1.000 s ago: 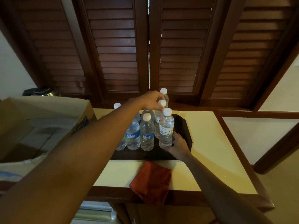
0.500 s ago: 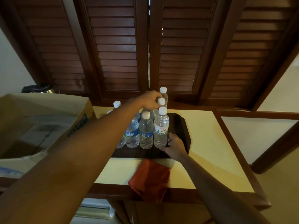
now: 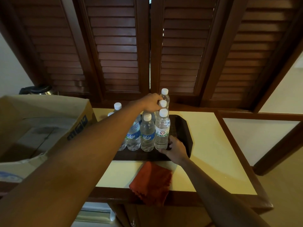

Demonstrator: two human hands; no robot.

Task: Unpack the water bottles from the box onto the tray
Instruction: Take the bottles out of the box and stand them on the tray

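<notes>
Rust-red cloth (image 3: 151,183) lies nearest me, folded and hanging a little over the dark wooden edge of the cream-topped table (image 3: 213,153). Just beyond it sits the dark tray (image 3: 182,130), its near rim almost touching the cloth. My right hand (image 3: 174,149) rests on the tray's near right part, fingers curled round the base of the red-labelled bottle (image 3: 162,130) that stands upright at the right end of the near row; the thumb side touches it, but I cannot tell whether I am truly gripping it or only steadying it. To its left, in the same row, stand two blue-labelled bottles (image 3: 147,133), upright and touching one another, and my left forearm crosses in front of more bottles further left. My left hand (image 3: 151,102) reaches over the near row and is closed on the top of a bottle in the second row, whose cap is hidden under my palm; my fingertips also touch the white cap of the next bottle (image 3: 162,104) to the right. Behind that, one further bottle (image 3: 164,95) stands at the tray's far edge. On the left, the open cardboard box (image 3: 49,122) stands on the table beside the tray. At the far side, brown louvred shutters (image 3: 114,46) fill the wall.
</notes>
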